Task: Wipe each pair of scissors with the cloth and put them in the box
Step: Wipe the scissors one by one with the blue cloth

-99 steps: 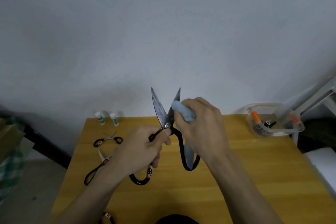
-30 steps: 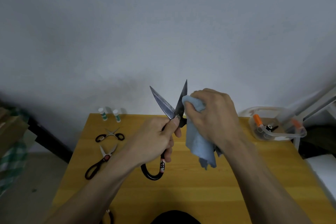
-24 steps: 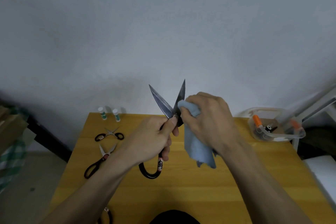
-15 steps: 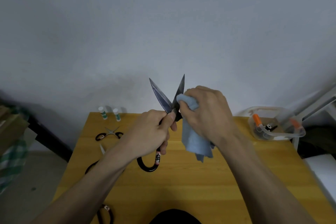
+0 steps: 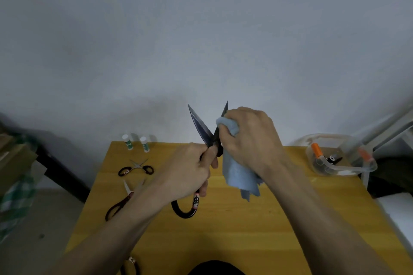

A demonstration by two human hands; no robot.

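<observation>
A yellow wooden desk (image 5: pixel 223 234) stands against a pale grey wall (image 5: pixel 201 29). At its far right corner sits a clear plastic box (image 5: pixel 362 168), which already holds scissors with orange and black parts. Above the middle of the desk, the right hand (image 5: pixel 250 140) curls around a light blue cloth (image 5: pixel 239 174), bunching it against the right blade of the large black scissors (image 5: pixel 201 131) while the loose end hangs down. The left hand (image 5: pixel 190 169) grips those scissors by the handle, blades spread and pointing up, one black handle loop showing below the fist. On the left of the desk lie two more pairs: red-handled scissors (image 5: pixel 121 202) nearer the person, and small black-handled scissors (image 5: pixel 136 167) farther back. Two small white bottles (image 5: pixel 136 143) stand at the far left edge.
</observation>
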